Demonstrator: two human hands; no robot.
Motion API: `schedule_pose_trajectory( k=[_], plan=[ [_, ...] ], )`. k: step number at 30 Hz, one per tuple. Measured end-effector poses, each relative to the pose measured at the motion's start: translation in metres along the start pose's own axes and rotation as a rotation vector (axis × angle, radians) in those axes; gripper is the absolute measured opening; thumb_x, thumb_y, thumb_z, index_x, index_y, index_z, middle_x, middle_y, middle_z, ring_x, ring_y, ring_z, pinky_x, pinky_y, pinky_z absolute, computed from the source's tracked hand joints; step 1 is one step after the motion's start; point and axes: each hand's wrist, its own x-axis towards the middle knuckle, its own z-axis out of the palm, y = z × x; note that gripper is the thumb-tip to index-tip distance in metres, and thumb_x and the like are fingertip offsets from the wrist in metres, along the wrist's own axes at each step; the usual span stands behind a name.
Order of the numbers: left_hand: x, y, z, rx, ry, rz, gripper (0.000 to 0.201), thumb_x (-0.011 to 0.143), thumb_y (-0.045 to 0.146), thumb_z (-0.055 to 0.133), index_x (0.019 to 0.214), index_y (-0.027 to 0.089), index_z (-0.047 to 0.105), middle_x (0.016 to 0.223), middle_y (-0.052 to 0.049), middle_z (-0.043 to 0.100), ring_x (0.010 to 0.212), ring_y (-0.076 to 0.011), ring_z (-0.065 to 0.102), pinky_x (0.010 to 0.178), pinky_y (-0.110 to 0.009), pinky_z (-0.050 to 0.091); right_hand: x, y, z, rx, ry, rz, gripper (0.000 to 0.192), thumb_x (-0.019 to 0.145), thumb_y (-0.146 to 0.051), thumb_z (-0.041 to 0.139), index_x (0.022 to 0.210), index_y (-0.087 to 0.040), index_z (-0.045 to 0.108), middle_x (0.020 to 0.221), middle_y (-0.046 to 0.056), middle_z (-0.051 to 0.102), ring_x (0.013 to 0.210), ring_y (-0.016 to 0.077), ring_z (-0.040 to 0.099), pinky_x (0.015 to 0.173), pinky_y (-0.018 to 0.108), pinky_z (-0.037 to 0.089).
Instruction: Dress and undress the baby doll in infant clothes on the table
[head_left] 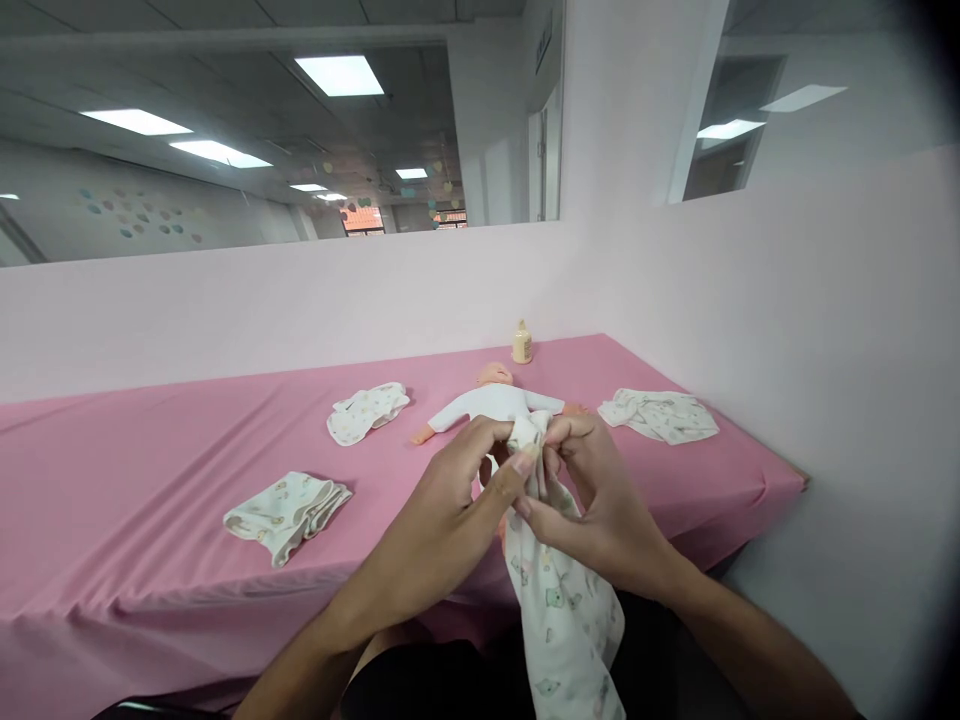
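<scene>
Hands, left [450, 505] and right [592, 495], pinch printed baby garment [562, 600] above doll [495, 405].

A long table [150, 450] under a pink cloth runs along a pale pink partition wall [300, 300] that turns at its right end, while above it white ceiling panels [339, 75] (several lit) recede past a white pillar [622, 100].

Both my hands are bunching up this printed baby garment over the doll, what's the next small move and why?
Probably spread the bunched opening wider and lower it toward the doll. The left hand and right hand both pinch the garment at its gathered top, the rest hangs loose below, and the doll lies face up just beyond them on the table.
</scene>
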Motion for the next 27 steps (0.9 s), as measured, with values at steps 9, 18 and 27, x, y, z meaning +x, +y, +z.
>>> schedule_pose_trajectory(
  k=[9,18,27],
  plan=[
    [-0.016,-0.040,0.024,-0.110,0.295,-0.119,0.099,0.075,0.036,0.076,0.152,0.038,0.013,0.159,-0.007,0.015,0.143,-0.0307,0.025,0.107,-0.042,0.041,0.020,-0.003,-0.017,0.115,0.243,0.011,0.022,0.084,-0.018,0.058,0.096,-0.026,0.041,0.078,-0.004,0.044,0.062,0.0093,0.044,0.054,0.022,0.038],
    [-0.026,-0.069,0.087,-1.001,-0.275,-0.388,0.041,0.079,0.032,0.072,0.115,0.014,0.065,0.114,-0.015,0.068,0.108,-0.0296,0.064,0.100,-0.044,0.047,0.048,-0.017,-0.057,0.084,0.573,0.053,0.026,0.077,-0.028,0.066,0.090,-0.026,0.044,0.076,-0.003,0.052,0.059,0.0113,0.052,0.051,0.024,0.043],
    [-0.034,-0.056,0.049,-0.574,-0.140,-0.401,0.033,0.083,0.044,0.067,0.102,0.017,0.064,0.094,-0.007,0.070,0.084,-0.0192,0.065,0.070,-0.028,0.052,-0.016,0.031,-0.092,-0.196,0.527,0.286,0.017,0.084,-0.035,0.064,0.090,-0.022,0.054,0.082,0.000,0.055,0.077,0.0144,0.055,0.072,0.027,0.048]
  ],
)
